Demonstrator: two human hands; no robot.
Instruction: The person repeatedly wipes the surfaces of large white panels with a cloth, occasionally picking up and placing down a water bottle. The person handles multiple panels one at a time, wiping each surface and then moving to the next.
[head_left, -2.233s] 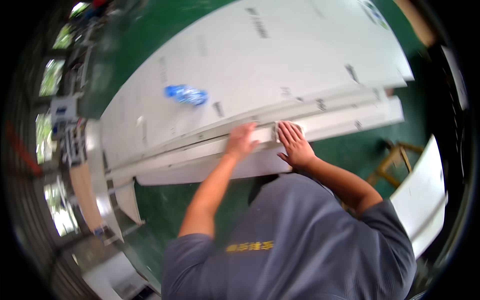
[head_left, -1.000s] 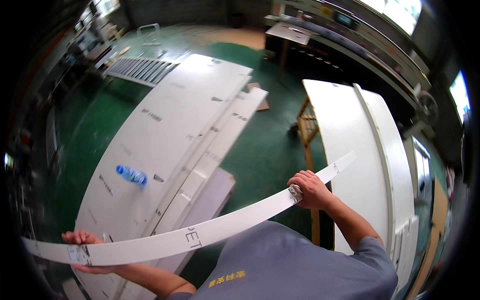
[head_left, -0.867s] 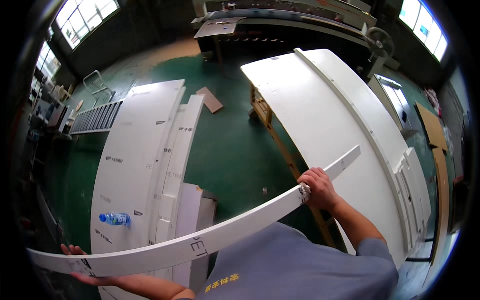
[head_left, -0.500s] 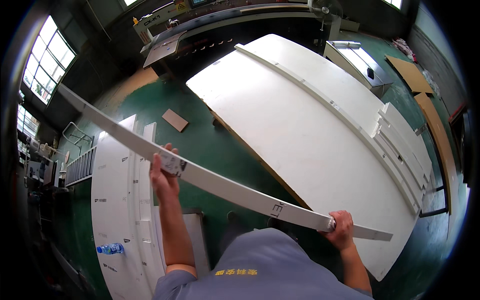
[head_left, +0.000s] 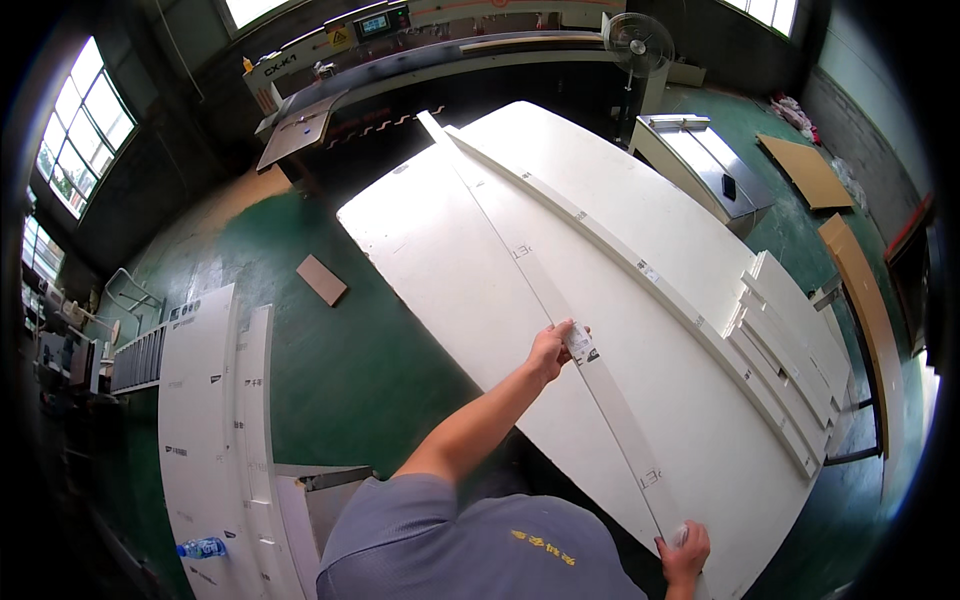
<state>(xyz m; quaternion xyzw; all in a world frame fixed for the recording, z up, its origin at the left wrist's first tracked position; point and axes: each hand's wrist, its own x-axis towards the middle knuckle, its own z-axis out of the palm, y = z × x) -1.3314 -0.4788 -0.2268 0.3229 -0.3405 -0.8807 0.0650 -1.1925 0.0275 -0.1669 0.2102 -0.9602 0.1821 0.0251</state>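
The person's left hand (head_left: 550, 348) grips a long, narrow white printed strip (head_left: 612, 410) partway along; the right hand (head_left: 686, 552) is closed at its near end. The strip extends over a broad white tabletop (head_left: 450, 260), left of another long white strip (head_left: 640, 268). Contact with the tabletop cannot be determined.
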